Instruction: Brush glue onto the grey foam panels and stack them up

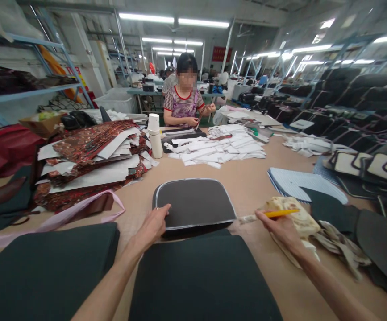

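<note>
At the table (247,171); left hand (155,222) half-open, touching dark panel (196,200); right hand (278,225) closed round yellow-handled brush (283,213)

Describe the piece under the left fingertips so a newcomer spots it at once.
On the brown table, look just beyond the dark green piece at front centre. There the left hand touches a rounded dark grey piece. Unlike its green neighbours, it has a pale-lined edge.

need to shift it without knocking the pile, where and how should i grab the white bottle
Probably best around the body of the white bottle, below its cap, from the wearer's side. It stands upright and slim; the patterned stack crowds its left and white strips lie to its right.
</note>
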`<action>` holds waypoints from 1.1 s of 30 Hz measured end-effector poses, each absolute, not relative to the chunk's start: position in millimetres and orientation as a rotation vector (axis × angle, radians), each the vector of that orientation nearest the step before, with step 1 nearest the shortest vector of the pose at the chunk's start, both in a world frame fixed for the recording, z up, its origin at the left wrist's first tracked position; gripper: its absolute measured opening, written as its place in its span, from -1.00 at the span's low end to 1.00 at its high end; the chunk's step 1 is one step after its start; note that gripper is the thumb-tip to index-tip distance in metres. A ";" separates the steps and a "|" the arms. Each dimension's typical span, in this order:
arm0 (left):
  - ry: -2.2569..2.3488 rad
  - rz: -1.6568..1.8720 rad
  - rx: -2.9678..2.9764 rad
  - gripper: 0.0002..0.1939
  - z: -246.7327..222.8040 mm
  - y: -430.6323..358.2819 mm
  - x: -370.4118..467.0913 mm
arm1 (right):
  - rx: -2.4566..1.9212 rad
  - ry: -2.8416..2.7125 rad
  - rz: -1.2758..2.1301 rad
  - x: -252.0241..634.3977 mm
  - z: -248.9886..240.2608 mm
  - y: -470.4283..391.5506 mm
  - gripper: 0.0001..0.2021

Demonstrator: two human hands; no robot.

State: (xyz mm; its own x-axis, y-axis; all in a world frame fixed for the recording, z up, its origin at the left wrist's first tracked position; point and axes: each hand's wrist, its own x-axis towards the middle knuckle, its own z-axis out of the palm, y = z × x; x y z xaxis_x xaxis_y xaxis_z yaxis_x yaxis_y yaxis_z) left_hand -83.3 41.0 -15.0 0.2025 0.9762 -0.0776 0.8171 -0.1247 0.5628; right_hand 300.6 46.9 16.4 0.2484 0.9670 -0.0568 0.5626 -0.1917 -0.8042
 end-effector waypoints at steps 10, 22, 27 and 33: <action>1.644 0.156 2.134 -0.17 -11.7 41.4 -17.0 | -1.440 -1.482 1.191 190.3 11.0 53.0 -0.67; 1.539 0.238 2.120 -0.30 -15.0 47.3 -34.1 | -1.843 -1.360 0.785 332.4 9.3 56.9 -0.64; 1.443 0.341 2.158 -0.51 -14.5 51.0 -42.0 | -1.569 -1.281 0.962 337.2 28.1 48.9 -0.59; 1.588 0.589 2.148 -0.73 -7.7 56.6 -31.8 | -1.537 -1.592 0.845 323.1 17.5 56.2 -0.57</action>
